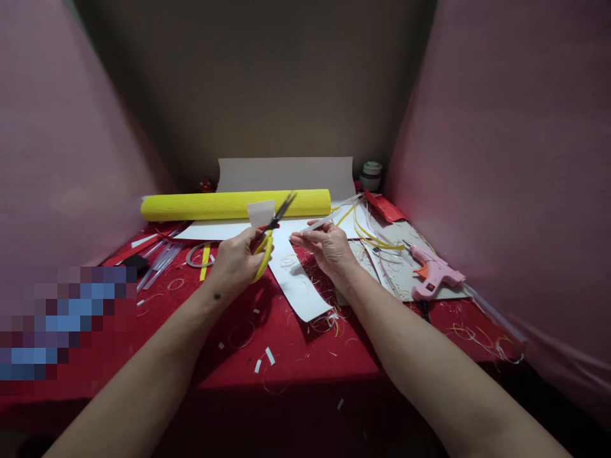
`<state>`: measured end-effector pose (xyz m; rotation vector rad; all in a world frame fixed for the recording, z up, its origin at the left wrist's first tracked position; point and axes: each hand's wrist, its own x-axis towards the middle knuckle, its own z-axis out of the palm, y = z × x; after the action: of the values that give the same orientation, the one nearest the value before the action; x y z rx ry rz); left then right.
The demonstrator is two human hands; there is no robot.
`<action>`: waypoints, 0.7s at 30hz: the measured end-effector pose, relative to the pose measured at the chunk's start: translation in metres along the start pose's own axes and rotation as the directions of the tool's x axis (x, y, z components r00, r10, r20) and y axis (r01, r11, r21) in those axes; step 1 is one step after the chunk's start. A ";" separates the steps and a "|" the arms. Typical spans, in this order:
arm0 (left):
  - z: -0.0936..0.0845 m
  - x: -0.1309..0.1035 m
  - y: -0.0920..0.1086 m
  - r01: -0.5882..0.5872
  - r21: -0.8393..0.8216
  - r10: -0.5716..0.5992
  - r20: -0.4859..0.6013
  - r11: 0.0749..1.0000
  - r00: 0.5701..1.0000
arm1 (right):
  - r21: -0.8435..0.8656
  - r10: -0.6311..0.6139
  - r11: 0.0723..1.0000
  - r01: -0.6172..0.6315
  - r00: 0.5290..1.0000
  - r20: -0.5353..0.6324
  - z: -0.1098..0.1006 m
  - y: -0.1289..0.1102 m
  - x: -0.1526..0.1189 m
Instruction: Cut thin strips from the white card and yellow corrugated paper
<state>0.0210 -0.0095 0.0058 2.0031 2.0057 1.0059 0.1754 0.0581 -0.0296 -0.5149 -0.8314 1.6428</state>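
My left hand (238, 259) is closed around scissors (268, 248) with yellow handles; their dark blades point up and away to the right. A small white paper piece (261, 212) shows just behind the blades, and I cannot tell whether this hand touches it. To the right, my right hand (327, 247) pinches a narrow white strip (319, 223) between thumb and fingers, its far end slanting up to the right. Between and below the hands, a wider white paper band (298, 286) lies on the red cloth (229, 356), its near end curling slightly.
A yellow corrugated roll (214, 205) lies across the back over white sheets (210, 230). At right, a pink glue gun (434, 273) rests on a grey board (405, 292) near yellow strips (377, 242). Clear sticks (162, 264) lie left. Thread scraps and paper bits litter the cloth.
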 end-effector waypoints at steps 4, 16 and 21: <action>-0.007 0.003 -0.007 -0.072 0.069 0.058 0.180 0.995 0.982 | -0.019 -0.056 0.998 0.056 0.998 0.013 0.000 -0.001 0.002; -0.005 -0.002 -0.001 -0.150 0.320 -0.017 0.465 0.935 0.885 | -0.085 -0.040 0.995 0.044 0.998 0.052 -0.001 0.001 0.004; -0.004 -0.002 0.000 -0.140 0.316 -0.023 0.459 0.938 0.888 | -0.073 -0.035 0.997 0.039 0.998 0.060 0.000 0.001 0.003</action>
<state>0.0187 -0.0132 0.0084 2.2100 1.9503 0.1482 0.1738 0.0611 -0.0302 -0.5016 -0.9432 1.6042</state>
